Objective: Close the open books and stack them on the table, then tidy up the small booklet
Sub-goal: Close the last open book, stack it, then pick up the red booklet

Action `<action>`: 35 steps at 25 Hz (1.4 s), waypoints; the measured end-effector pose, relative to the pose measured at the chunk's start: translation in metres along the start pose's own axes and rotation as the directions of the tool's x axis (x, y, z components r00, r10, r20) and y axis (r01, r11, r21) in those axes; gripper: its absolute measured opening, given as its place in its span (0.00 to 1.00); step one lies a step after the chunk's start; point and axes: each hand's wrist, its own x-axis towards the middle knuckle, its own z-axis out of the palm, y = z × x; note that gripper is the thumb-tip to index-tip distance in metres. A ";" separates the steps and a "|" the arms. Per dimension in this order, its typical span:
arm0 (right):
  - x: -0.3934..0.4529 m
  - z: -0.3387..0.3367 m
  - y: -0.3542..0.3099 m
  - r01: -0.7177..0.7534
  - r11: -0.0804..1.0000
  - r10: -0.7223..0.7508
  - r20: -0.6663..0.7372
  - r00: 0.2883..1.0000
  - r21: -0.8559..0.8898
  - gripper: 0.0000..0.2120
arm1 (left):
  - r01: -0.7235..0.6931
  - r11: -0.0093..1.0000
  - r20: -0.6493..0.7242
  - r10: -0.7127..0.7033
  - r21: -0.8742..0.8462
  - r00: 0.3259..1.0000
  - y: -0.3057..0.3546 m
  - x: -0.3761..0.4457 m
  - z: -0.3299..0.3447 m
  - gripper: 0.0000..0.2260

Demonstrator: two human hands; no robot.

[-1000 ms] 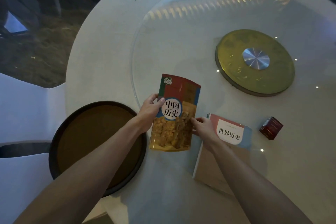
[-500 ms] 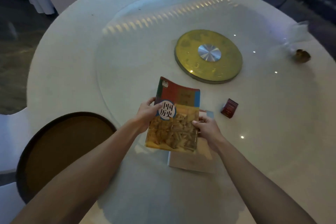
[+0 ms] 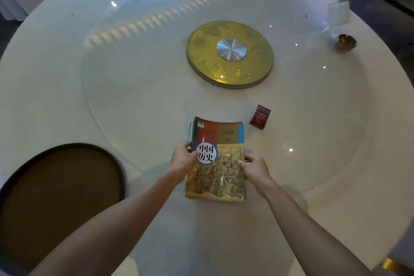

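A closed, colourful history book (image 3: 218, 163) lies flat near the front of the round white table (image 3: 56, 74). It covers the second book, of which only a sliver of edge shows at its upper left. My left hand (image 3: 183, 159) grips the book's left edge. On the opposite edge my right hand (image 3: 254, 169) holds it with thumb on the cover. The small red booklet (image 3: 260, 117) stands half open a short way beyond the book's upper right corner.
A gold turntable hub (image 3: 230, 55) sits at the centre of the glass lazy Susan (image 3: 134, 63). A dark round tray (image 3: 56, 201) rests at the front left. A small gold ornament (image 3: 346, 42) and a clear plastic card stand (image 3: 338, 12) are at the far right edge.
Both hands carried the colourful book to the right and lowered it onto the other book, which is now covered.
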 end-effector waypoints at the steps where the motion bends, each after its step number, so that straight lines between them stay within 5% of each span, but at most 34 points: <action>1: 0.003 0.000 0.003 -0.007 1.000 0.007 -0.002 1.000 -0.004 0.08 | -0.023 0.999 -0.014 0.024 0.044 1.000 0.000 -0.001 0.001 0.16; 7: 0.012 0.001 0.011 0.031 0.994 -0.033 -0.022 0.999 -0.103 0.10 | -0.080 0.970 -0.095 0.104 0.230 0.990 -0.006 -0.001 0.000 0.12; 12: 0.015 0.001 0.012 0.050 0.962 -0.089 -0.136 0.987 -0.269 0.15 | -0.074 0.972 -0.076 0.093 0.225 0.993 -0.017 -0.004 0.004 0.17; 17: 0.010 0.005 0.023 0.006 0.949 -0.023 -0.051 0.998 -0.316 0.12 | -0.117 0.955 0.008 0.119 0.271 0.993 -0.028 -0.007 0.004 0.18; 35: 0.022 0.010 0.016 -0.030 0.939 -0.023 -0.150 0.988 -0.343 0.18 | 0.021 0.999 -0.011 -0.022 -0.047 1.000 -0.020 0.002 0.013 0.13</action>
